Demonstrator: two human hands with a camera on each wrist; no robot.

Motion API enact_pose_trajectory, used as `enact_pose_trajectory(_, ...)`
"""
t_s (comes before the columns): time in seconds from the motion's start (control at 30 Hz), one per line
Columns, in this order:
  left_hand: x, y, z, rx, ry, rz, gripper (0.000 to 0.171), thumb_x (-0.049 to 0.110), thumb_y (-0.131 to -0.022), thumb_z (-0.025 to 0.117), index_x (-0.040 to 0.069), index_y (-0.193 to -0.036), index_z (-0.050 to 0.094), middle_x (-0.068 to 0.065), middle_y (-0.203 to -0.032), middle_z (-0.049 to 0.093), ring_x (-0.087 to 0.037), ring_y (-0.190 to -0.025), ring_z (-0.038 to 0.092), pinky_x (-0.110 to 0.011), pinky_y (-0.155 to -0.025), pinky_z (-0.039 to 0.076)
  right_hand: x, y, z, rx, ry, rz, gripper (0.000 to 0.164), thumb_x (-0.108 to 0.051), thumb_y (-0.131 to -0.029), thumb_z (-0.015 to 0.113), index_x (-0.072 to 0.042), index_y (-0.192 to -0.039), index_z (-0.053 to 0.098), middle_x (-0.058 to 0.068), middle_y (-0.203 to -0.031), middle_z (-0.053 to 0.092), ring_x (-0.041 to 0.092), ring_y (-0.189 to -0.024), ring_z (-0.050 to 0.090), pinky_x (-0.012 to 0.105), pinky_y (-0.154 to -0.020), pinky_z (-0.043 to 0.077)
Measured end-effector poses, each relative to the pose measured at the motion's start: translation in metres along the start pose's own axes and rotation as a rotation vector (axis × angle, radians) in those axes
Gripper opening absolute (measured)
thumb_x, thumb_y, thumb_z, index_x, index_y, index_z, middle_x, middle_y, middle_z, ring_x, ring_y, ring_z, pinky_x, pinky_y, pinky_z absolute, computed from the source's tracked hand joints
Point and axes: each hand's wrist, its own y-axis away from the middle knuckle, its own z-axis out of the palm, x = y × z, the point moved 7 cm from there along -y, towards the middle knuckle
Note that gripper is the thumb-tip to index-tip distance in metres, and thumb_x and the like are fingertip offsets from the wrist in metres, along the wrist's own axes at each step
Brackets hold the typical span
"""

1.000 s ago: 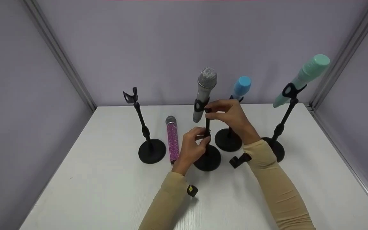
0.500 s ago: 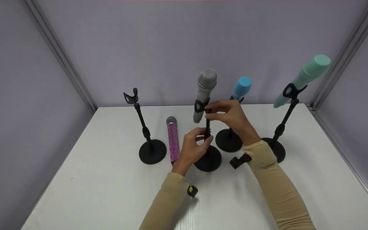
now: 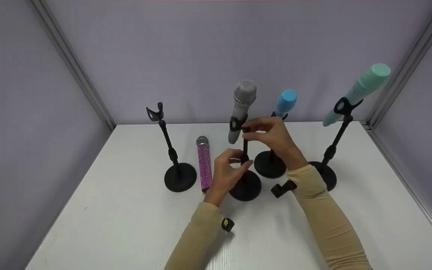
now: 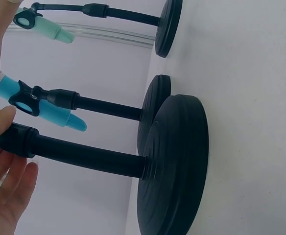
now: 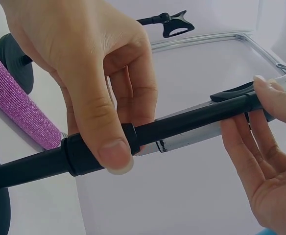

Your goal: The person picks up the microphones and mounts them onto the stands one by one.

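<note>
A black desktop microphone stand (image 3: 245, 187) stands mid-table, its clip bearing a silver microphone (image 3: 245, 92) tilted with the mesh head up. My left hand (image 3: 226, 174) grips the stand's collar (image 4: 18, 140), thumb across the front and fingers behind it. Higher up, my right hand (image 3: 270, 135) pinches the top of the thin pole (image 5: 192, 120) just below the clip. The right wrist view shows both hands on the one pole, the left at the collar and the right near the clip.
A glittery pink microphone (image 3: 204, 167) lies left of my left hand. Further left is a stand (image 3: 180, 178) with a bare clip. Behind my right hand a stand holds a blue microphone (image 3: 286, 100); at right another holds a mint-green microphone (image 3: 369, 82). Walls (image 3: 216, 45) enclose the table.
My left thumb has shifted a little to the right and up across the collar. The right hand keeps its hold at the pole's top, and the stands stay in place.
</note>
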Motion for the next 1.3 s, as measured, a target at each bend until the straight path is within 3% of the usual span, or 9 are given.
enact_pose_trajectory(0.27, 0.005, -0.001, 0.001, -0.002, 0.034, 0.000, 0.022, 0.004, -0.084, 0.083, 0.000, -0.104, 0.073, -0.016, -0.099, 0.076, -0.030, -0.090, 0.076, -0.040, -0.084, 0.063, -0.001, 0.000, -0.001, -0.004, 0.002, 0.016, 0.023, 0.002, -0.085, 0.080, 0.006, -0.108, 0.076, -0.007, -0.094, 0.076, 0.016, -0.092, 0.071, 0.033, -0.080, 0.063)
enact_pose_trajectory(0.57, 0.006, -0.002, 0.005, -0.084, 0.002, -0.006, 0.020, -0.002, -0.091, 0.074, -0.002, -0.111, 0.073, -0.014, -0.105, 0.077, -0.023, -0.097, 0.077, -0.030, -0.090, 0.061, -0.001, 0.001, -0.001, -0.003, 0.001, 0.028, 0.022, 0.001, -0.086, 0.080, 0.006, -0.107, 0.076, -0.007, -0.094, 0.076, 0.016, -0.092, 0.072, 0.033, -0.081, 0.063)
enact_pose_trajectory(0.8, 0.005, -0.001, 0.010, -0.142, 0.016, -0.016, 0.022, -0.010, -0.094, 0.064, -0.008, -0.116, 0.070, -0.018, -0.110, 0.077, -0.025, -0.103, 0.075, -0.028, -0.093, 0.060, 0.000, 0.001, -0.002, -0.001, -0.002, 0.015, 0.022, 0.001, -0.085, 0.080, 0.005, -0.106, 0.077, -0.007, -0.095, 0.076, 0.015, -0.090, 0.071, 0.033, -0.082, 0.062)
enact_pose_trajectory(0.93, 0.004, -0.001, 0.010, -0.158, 0.030, -0.036, 0.022, -0.008, -0.095, 0.064, -0.006, -0.117, 0.070, -0.016, -0.111, 0.076, -0.024, -0.105, 0.075, -0.029, -0.095, 0.059, 0.000, 0.000, -0.002, 0.002, 0.007, 0.011, 0.022, 0.001, -0.084, 0.081, 0.004, -0.105, 0.077, -0.005, -0.096, 0.076, 0.016, -0.088, 0.070, 0.033, -0.081, 0.061)
enact_pose_trajectory(1.1, 0.004, -0.001, 0.008, -0.137, 0.060, -0.017, 0.023, 0.006, -0.095, 0.072, 0.000, -0.117, 0.071, -0.013, -0.112, 0.075, -0.023, -0.104, 0.074, -0.030, -0.094, 0.060, 0.000, 0.001, -0.003, 0.000, 0.017, 0.014, 0.023, 0.000, -0.084, 0.082, 0.003, -0.107, 0.077, -0.004, -0.096, 0.076, 0.016, -0.090, 0.071, 0.032, -0.082, 0.061)
enact_pose_trajectory(1.3, 0.006, -0.002, 0.003, -0.039, 0.028, 0.028, 0.024, 0.017, -0.089, 0.082, 0.006, -0.106, 0.070, -0.010, -0.101, 0.074, -0.020, -0.094, 0.075, -0.029, -0.084, 0.062, 0.000, 0.002, -0.003, -0.003, 0.003, 0.027, 0.023, -0.001, -0.085, 0.081, 0.003, -0.107, 0.077, -0.006, -0.095, 0.076, 0.017, -0.092, 0.071, 0.033, -0.082, 0.062)
